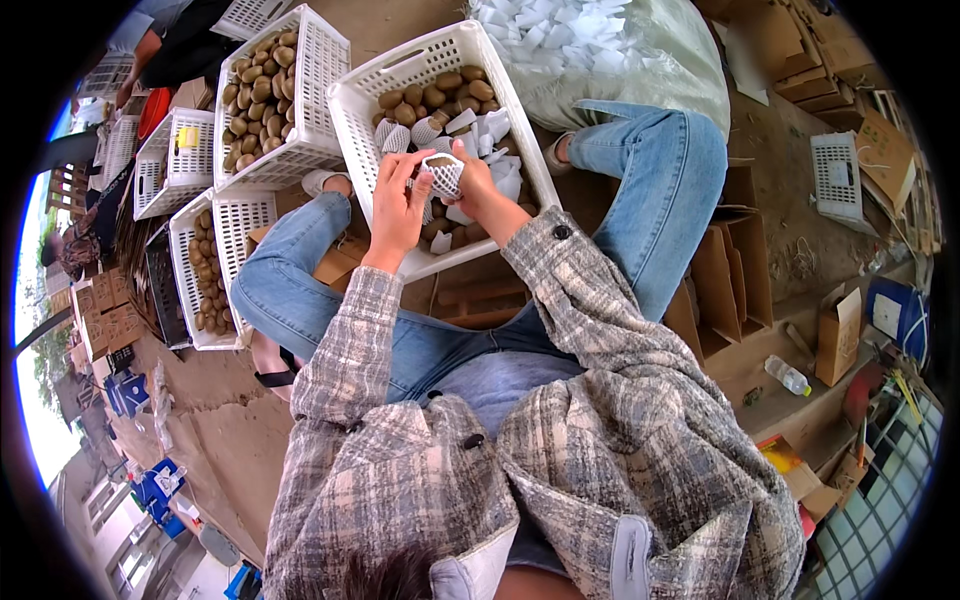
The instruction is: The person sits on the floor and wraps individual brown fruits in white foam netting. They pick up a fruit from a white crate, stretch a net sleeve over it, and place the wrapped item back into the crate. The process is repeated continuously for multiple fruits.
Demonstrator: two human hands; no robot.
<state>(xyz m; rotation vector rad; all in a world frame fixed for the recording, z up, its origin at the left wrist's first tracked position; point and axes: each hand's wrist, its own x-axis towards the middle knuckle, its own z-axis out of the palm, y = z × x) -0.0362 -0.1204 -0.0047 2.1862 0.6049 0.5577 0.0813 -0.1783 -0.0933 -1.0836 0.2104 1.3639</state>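
Note:
A brown kiwifruit [443, 163] in a white foam net sleeve [448, 180] is held between my two hands over a white plastic crate [442, 262]. The fingers and thumb of my left hand [396, 208] touch its left side. Around its right side curls my right hand [478, 187], thumb near the sleeve's top rim. Below them in the crate, loose kiwifruit [433, 97] fill the far end. Several sleeved kiwifruit [393, 138] lie left of centre. Flat white foam sleeves [507, 171] are heaped on the right. My hands hide part of the contents.
More crates of kiwifruit [259, 97] stand at the left, one with a yellow tag [187, 137]. A large sack [630, 90] of foam sleeves sits beyond my right knee. Cardboard boxes [720, 285] and a plastic bottle [787, 375] are at the right. Another person's arm [142, 60] shows upper left.

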